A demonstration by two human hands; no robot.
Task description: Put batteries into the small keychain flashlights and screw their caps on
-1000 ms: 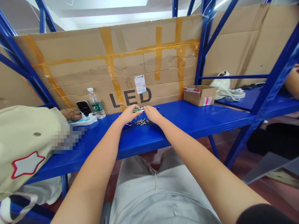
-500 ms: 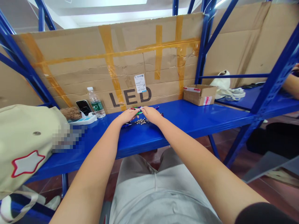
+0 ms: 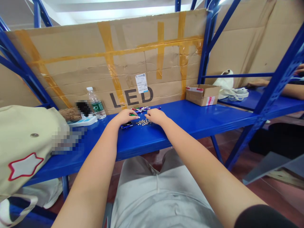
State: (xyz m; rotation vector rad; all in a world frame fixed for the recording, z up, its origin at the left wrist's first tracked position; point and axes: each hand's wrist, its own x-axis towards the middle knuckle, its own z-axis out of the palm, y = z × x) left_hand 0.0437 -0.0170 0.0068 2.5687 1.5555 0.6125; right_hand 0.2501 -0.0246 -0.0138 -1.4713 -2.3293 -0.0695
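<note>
My left hand [image 3: 125, 117] is closed on a green pen-like piece [image 3: 133, 115] that pokes out past its fingers. To its right, my right hand [image 3: 155, 116] is curled above the near side of a pile of colored pens [image 3: 142, 110]; what its fingertips hold, if anything, is too small to tell. Several small silvery metal parts [image 3: 143, 122] lie in a heap between and just below the hands. Dark blue pen parts [image 3: 126, 125] rest on the blue table [image 3: 185, 122] under my left wrist.
Behind stands a cardboard panel [image 3: 83, 76]. A water bottle [image 3: 96, 106], a white power strip [image 3: 86, 122] and a cream bag [image 3: 28, 133] are at left. An open cardboard box [image 3: 201, 95] sits at right, beyond it another person's arm [image 3: 289, 90].
My hands have moved apart, my left hand going left with the green piece. The pen pile between them shows more. The other person's arm reaches further in at right.
</note>
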